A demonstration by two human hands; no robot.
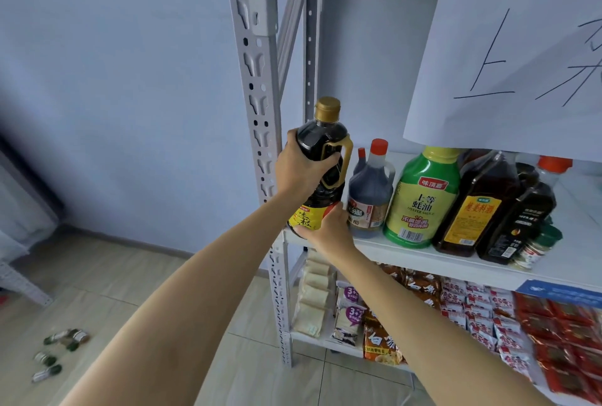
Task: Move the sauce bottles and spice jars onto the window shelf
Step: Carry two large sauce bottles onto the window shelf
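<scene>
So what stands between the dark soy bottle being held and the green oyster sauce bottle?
In the head view, a brown vinegar jug with a red cap, and a smaller red-capped bottle behind it.

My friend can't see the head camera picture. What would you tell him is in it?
Two hands hold a dark sauce bottle at the left end of a white shelf: the left hand grips its neck, the right hand its base. More bottles stand beside it, and small jars lie on the floor.
</scene>
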